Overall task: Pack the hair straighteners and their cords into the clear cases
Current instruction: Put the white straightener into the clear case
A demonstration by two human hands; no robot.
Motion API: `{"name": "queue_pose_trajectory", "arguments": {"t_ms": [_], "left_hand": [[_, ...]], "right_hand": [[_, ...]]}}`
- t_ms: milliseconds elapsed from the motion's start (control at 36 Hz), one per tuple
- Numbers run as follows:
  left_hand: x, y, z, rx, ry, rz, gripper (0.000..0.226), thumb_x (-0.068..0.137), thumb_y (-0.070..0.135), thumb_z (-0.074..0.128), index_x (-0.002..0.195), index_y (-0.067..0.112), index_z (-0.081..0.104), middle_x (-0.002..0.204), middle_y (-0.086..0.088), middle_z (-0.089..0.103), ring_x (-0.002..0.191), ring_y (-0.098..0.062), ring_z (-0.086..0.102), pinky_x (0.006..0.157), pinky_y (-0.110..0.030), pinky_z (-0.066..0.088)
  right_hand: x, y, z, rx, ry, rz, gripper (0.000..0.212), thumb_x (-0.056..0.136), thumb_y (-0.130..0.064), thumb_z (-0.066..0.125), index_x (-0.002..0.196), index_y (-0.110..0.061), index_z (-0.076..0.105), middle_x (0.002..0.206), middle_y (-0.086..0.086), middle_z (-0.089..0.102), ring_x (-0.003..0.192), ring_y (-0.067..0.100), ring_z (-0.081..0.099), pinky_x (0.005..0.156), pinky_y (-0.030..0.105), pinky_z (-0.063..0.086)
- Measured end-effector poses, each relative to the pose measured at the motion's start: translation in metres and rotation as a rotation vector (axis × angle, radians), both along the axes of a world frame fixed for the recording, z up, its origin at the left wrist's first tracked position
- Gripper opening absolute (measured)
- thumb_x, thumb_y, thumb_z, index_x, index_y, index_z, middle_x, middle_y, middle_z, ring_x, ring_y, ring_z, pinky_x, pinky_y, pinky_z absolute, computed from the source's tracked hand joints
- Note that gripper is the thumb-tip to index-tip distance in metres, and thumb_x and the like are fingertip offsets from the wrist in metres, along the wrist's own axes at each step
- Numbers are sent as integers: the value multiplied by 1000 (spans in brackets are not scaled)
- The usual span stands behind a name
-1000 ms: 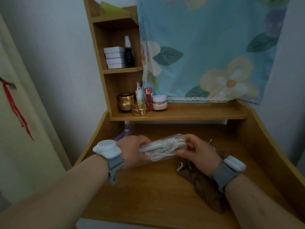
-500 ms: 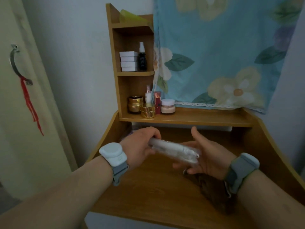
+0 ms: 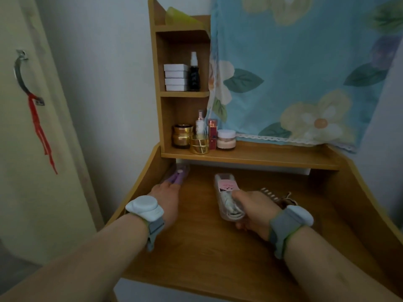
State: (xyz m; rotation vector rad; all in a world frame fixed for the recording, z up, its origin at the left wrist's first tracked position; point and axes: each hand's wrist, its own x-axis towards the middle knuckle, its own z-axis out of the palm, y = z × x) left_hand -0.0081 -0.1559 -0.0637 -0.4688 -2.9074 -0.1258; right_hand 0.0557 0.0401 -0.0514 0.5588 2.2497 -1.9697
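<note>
A: Right hand [image 3: 253,209] at about 4 o'clock on the wooden table [image 3: 218,253], grip wrapped round the near end of a clear oblong plastic case [image 3: 226,196] with a pink label. Inside it, a white straightener and a coiled white cord [image 3: 231,209], so seemingly one set packed. Lid state impossible to tell.

B: And the left?

A: Left hand [image 3: 166,196] at about 9 o'clock, reaching toward 11, fingers stretched out onto a purple hair straightener [image 3: 177,177] lying under the shelf edge. Touching it, not yet curled round; grip best read as open. Looks wrapped in something clear, though too blurred to say whether that is a second case.

B: Progress, then?

A: Probably halfway: white set in, purple one to come. Purple cord not visible.

B: Counts?

A: Two straighteners: one white, one purple. One clear case for certain. One cord seen. Beside the right wrist, one brown cloth [image 3: 285,201] with something comb-like on it, unclear. On the shelf, two gold jars, one white-lidded jar, a few bottles; higher up, a stack of four white boxes.
</note>
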Motion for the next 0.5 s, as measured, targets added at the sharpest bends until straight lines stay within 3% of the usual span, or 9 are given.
{"name": "queue_pose_trajectory", "arguments": {"t_ms": [56, 139, 194, 278, 500], "left_hand": [[-3, -2, -4, -11, -25, 13, 72, 92, 7, 45, 151, 30, 11, 147, -6, 38, 128, -24, 44, 104, -35, 39], [-6, -4, -6, -37, -65, 35, 58, 93, 5, 45, 146, 20, 29, 146, -7, 38, 130, -24, 41, 105, -32, 36], [-8, -6, -7, -57, -64, 44, 51, 92, 6, 45, 140, 17, 37, 139, -7, 43, 126, -26, 43, 103, -33, 38], [-9, -7, -7, -87, -67, 67, 46, 93, 11, 46, 138, 16, 39, 137, -7, 45, 124, -25, 44, 100, -31, 37], [-11, -12, -8, -92, -69, 73, 44, 92, 13, 46, 135, 17, 43, 138, -6, 44, 124, -26, 41, 100, -33, 39]], "right_hand": [[-10, -13, -6, 25, 27, -19, 28, 96, -29, 49, 110, -5, 56, 95, 17, 67, 70, 26, 63, 57, 34, 50], [-25, -32, -11, 89, 69, -51, 34, 96, -35, 49, 107, -4, 56, 103, 19, 66, 83, 33, 67, 70, 42, 58], [-36, -41, -15, 207, 94, -68, 44, 94, -40, 50, 111, -1, 58, 106, 17, 66, 95, 35, 65, 82, 41, 54], [-47, -54, -15, 374, 104, -78, 44, 94, -41, 50, 113, -2, 60, 109, 15, 65, 99, 31, 61, 75, 28, 45], [-71, -80, -21, 712, 57, 31, 49, 93, -49, 43, 103, -7, 67, 105, 14, 67, 100, 33, 60, 78, 33, 46]]}}
